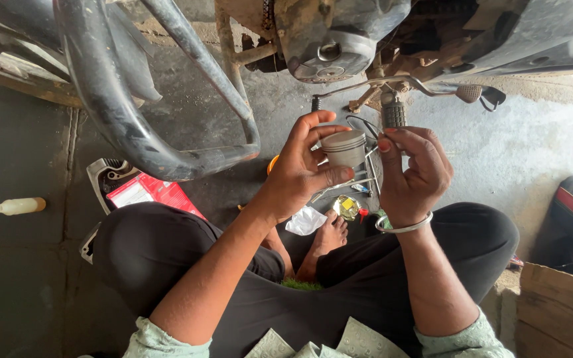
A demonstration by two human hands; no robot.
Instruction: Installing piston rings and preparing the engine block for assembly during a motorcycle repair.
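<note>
A piston (343, 147) is held in front of the crossed legs, between the two hands and above the tools on the floor. It is gripped by the left hand (300, 174), thumb under its lower edge and fingers curled over the crown, so its axis runs roughly upright, tilted a little toward the right. The right hand (411, 171) is just beside the piston's right side, fingertips pressed together on a thin dark ring (363, 123) that arcs over the piston top; whether the ring touches the piston cannot be told. The left hand is the nearer one, being already on it.

Below, a small round tin (347, 207) with something yellow inside lies on the floor beside a white rag (305, 221) and some wrenches (346, 185). Farther off, a motorcycle engine (329, 50) and kick lever (399, 85) are seen overhead.
</note>
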